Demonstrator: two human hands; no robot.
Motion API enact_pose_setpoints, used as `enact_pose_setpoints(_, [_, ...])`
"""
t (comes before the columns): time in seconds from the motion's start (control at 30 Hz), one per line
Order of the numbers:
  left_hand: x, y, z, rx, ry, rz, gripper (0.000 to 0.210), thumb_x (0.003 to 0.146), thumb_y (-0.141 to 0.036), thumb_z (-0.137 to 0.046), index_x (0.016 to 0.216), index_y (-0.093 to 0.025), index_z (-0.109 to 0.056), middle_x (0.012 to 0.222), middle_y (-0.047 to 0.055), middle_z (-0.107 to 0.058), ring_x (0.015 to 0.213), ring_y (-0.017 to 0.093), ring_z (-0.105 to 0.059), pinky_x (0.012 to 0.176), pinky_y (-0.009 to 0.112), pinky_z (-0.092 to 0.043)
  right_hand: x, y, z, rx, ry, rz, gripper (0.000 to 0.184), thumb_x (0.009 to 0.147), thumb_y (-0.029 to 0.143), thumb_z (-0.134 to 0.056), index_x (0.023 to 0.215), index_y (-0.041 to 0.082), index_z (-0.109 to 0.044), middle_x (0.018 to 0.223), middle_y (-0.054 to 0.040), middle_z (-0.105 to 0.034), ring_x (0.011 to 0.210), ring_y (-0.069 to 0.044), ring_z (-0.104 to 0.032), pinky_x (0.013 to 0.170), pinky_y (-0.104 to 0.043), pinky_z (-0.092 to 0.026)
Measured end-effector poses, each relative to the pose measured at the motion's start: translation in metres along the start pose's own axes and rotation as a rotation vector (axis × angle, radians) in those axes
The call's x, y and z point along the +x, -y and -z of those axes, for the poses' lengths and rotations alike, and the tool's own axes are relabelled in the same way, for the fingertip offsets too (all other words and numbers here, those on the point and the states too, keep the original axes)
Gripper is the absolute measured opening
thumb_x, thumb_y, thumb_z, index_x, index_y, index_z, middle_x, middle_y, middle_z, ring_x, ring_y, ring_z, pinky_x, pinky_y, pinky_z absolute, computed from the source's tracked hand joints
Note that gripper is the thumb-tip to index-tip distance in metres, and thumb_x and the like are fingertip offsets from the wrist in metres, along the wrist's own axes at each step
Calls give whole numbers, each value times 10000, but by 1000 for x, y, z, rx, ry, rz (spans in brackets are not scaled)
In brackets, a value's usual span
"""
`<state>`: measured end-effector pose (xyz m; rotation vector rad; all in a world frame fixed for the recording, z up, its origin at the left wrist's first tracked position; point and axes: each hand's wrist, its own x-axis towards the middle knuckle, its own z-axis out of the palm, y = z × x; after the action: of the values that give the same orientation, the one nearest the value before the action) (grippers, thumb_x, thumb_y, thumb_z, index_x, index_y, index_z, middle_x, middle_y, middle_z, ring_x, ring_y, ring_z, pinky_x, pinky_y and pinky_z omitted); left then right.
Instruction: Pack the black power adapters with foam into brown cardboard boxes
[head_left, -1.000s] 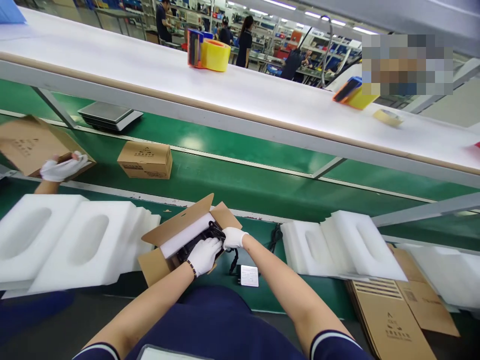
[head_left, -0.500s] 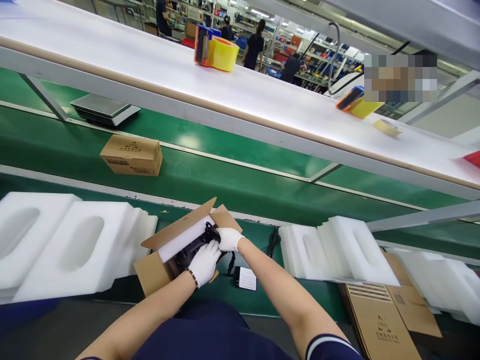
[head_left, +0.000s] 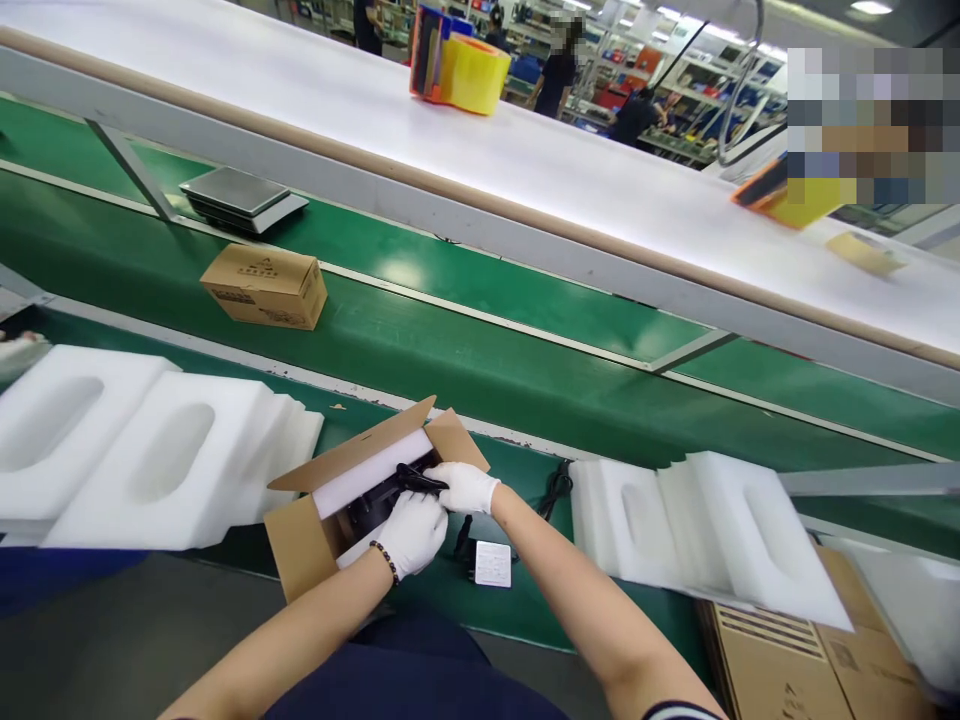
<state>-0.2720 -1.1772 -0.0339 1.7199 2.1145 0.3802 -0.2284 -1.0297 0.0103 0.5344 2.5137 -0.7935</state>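
Note:
An open cardboard box (head_left: pixel 304 540) with white foam (head_left: pixel 371 470) along its inner wall stands tilted before me, a black device (head_left: pixel 371 510) lying inside. My right hand (head_left: pixel 466 488), in a white glove, is closed on a bundled black cable (head_left: pixel 416 480) above the box's right end. Just below it, my gloved left hand (head_left: pixel 416 532) lies over the near side of the box with fingers curled; what they grip is hidden. A black power adapter with a white label (head_left: pixel 493 564) rests on the green surface, right of the box.
White foam inserts stand left (head_left: pixel 169 460) and right (head_left: pixel 697 530). Another black cable (head_left: pixel 556 490) lies beside the right ones. A closed carton (head_left: pixel 262 285) and a scale (head_left: pixel 244 195) are farther back. Flat cardboard (head_left: pixel 780 650) is at lower right. A white shelf (head_left: pixel 337 130) holds tape dispensers (head_left: pixel 472 75).
The black cable in my right hand has come round flatter across the box opening. My left hand has drawn slightly toward the near side. The whole view has shifted a little.

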Motion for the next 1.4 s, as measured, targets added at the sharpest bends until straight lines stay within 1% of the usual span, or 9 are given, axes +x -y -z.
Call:
enact_pose_setpoints(0.27, [12, -6, -7, 48, -4, 88, 251, 801, -255, -439, 905, -133, -632, 812, 141, -626, 799, 288, -560, 771, 429, -360, 2, 12, 9, -64, -51, 144, 404, 788, 258, -624, 1173, 174, -536, 1177, -85, -557, 1034, -243, -537, 871, -389, -448])
enact_pose_setpoints(0.37, [6, -10, -9, 52, -57, 144, 261, 844, -255, -385, 934, -141, -603, 884, 134, -624, 849, 285, -556, 795, 426, -357, -40, -9, 2, -63, -354, 195, 423, 805, 227, -543, 1225, 201, -499, 1276, -85, -508, 1139, -245, -468, 950, -361, -381])
enact_pose_setpoints(0.47, [1, -9, -7, 49, -71, 144, 288, 895, -254, -315, 902, -181, -594, 928, 99, -629, 883, 246, -553, 812, 382, -356, -95, -48, -34, -32, -624, -41, 340, 907, 310, -373, 1181, 172, -521, 1231, -110, -538, 1144, -226, -463, 989, -361, -327])
enact_pose_setpoints(0.53, [-1, -9, -5, 58, -54, 114, 298, 909, -255, -306, 871, -196, -595, 907, 76, -639, 858, 231, -550, 775, 358, -362, -119, -72, -74, -65, -438, -155, 379, 867, 380, -446, 1161, 161, -540, 1195, -133, -558, 1084, -253, -504, 958, -381, -346])
enact_pose_setpoints(0.63, [-3, -10, -3, 86, -50, 103, 300, 913, -243, -304, 862, -193, -595, 903, 76, -640, 873, 244, -536, 734, 354, -363, -125, -88, -134, -170, -101, -166, 977, 537, 430, -759, 1365, 114, -346, 1382, -219, -363, 1207, -378, -389, 986, -450, -307])
enact_pose_setpoints(0.77, [-4, -14, 2, 101, -64, 127, 321, 919, -250, -287, 831, -191, -590, 915, 79, -635, 917, 254, -537, 725, 352, -380, -115, -85, -168, -209, 12, -241, 974, 551, 167, -680, 1419, 111, -240, 1226, -237, -485, 1061, -373, -504, 869, -469, -387])
enact_pose_setpoints(1.07, [-19, -18, 17, 40, -83, 152, 331, 924, -347, -309, 976, -218, -609, 990, 61, -642, 912, 211, -591, 798, 321, -435, -211, -98, -96, 429, 158, 130, 905, 475, 282, -749, 1330, 192, -464, 1162, -73, -519, 1078, -261, -514, 979, -349, -371])
enact_pose_setpoints(1.27, [2, -33, 59, 47, -136, 76, 516, 785, -438, -551, 1228, -189, -467, 1259, 110, -521, 1187, 270, -432, 1006, 367, -325, -261, -75, -8, 426, 115, 125, 793, 516, 244, -730, 1281, 249, -521, 1212, -60, -532, 1110, -270, -509, 983, -368, -385])
enact_pose_setpoints(1.4, [26, -31, 77, 28, -6, 76, 396, 683, -359, -640, 1050, -221, -582, 974, 63, -664, 963, 265, -581, 834, 339, -447, -265, -65, 30, 428, -100, 21, 803, 546, 221, -689, 1321, 240, -477, 1350, -84, -461, 1238, -312, -417, 1061, -437, -302])
